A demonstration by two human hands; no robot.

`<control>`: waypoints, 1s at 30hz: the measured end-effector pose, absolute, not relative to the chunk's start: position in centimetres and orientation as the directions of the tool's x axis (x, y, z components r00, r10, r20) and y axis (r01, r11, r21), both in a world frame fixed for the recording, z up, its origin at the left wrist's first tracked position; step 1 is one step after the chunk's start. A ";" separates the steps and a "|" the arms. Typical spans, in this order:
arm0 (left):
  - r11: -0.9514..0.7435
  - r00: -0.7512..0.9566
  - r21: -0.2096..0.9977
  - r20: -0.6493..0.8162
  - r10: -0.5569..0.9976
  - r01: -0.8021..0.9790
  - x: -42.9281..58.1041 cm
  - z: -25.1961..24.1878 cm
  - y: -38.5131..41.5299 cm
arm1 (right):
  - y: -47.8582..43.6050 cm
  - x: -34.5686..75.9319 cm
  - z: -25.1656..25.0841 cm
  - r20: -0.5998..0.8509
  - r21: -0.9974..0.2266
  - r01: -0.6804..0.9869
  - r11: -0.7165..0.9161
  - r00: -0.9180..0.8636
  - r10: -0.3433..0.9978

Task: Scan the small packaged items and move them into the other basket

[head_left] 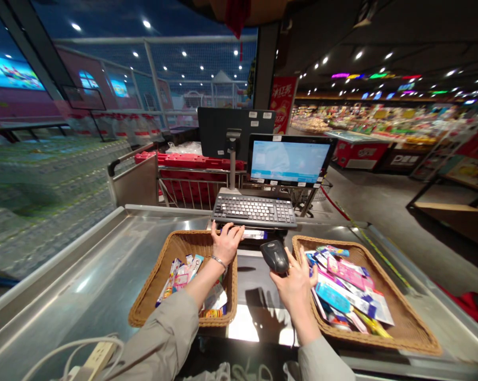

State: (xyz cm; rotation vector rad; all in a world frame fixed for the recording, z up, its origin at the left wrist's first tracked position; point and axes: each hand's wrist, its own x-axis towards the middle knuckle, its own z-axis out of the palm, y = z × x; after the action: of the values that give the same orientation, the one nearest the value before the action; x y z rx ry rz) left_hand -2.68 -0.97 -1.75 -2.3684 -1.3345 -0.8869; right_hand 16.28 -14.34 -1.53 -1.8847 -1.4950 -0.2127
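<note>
While your right hand [296,283] wraps around a black plastic handheld scanner [274,256], its thumb lies along the near side and its other fingers reach forward on the far side, fairly well spread. Your left hand [227,247] is half open, with curved fingers pointing ahead. A slim white-and-purple packet [254,234] runs behind those fingertips and pokes out to their right; I cannot tell whether you grip it or only touch it. A silvery bracelet [219,261] circles your left wrist.

Under your left hand and forearm sits a rectangular brown woven basket [231,293] with a loose layer of small colourful packets [185,274]. Just right of your right hand stands a second brown woven basket [409,317], more thickly filled: a bright blue packet [332,296], a pink packet [352,274] and a yellow wrapper [371,324] lie among others there.

Right beyond your left fingertips is a black keyboard [254,210] with pale keys. Farther ahead of both hands, you have a lit blue-white screen [289,160] and, left of it, the dark back of another monitor [215,129]. Shiny metal counter [88,270] spreads to your left hand's left, and a cream power strip [99,355] lies behind that hand, near your sleeve [159,333].
</note>
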 end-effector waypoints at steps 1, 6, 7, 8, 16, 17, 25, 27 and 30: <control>-0.536 0.386 0.052 0.636 0.668 0.842 -2.7 -1.8 -1.0 | -14.3 16.2 -1.5 0.531 -0.423 0.903 -0.075 0.314 0.787; -0.543 0.387 0.051 0.646 0.658 0.838 -2.7 -1.6 -1.1 | -14.4 16.0 -1.2 0.514 -0.439 0.896 -0.065 0.310 0.800; -0.542 0.385 0.053 0.646 0.659 0.839 -2.6 -1.6 -1.1 | -14.4 16.0 -1.1 0.511 -0.444 0.894 -0.063 0.310 0.801; -0.541 0.383 0.055 0.646 0.660 0.839 -2.6 -1.6 -1.1 | -14.4 16.0 -1.1 0.509 -0.448 0.892 -0.060 0.310 0.803; -0.538 0.385 0.050 0.641 0.663 0.842 -2.6 -1.8 -1.2 | -14.5 15.9 -0.7 0.506 -0.439 0.897 -0.042 0.285 0.814; -0.537 0.385 0.048 0.644 0.661 0.842 -2.5 -1.8 -1.2 | -14.6 15.9 -0.7 0.508 -0.435 0.900 -0.039 0.280 0.815; -0.543 0.388 -0.035 0.739 0.551 0.839 -2.1 -2.0 -1.0 | -14.8 16.1 -0.9 0.527 -0.437 0.899 -0.006 0.262 0.809; -0.533 0.385 -0.066 0.767 0.513 0.843 -2.0 -2.0 -0.9 | -14.8 16.2 -0.9 0.534 -0.438 0.899 -0.001 0.261 0.804; -0.530 0.385 -0.084 0.783 0.489 0.844 -1.9 -2.0 -0.9 | -14.9 16.2 -0.9 0.539 -0.442 0.897 0.000 0.266 0.799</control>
State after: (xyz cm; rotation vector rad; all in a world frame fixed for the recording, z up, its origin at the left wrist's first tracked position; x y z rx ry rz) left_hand -1.88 -0.90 -2.00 -2.1724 -1.1438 -0.9919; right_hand 16.19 -14.91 -0.93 -1.8064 -1.5448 -0.1701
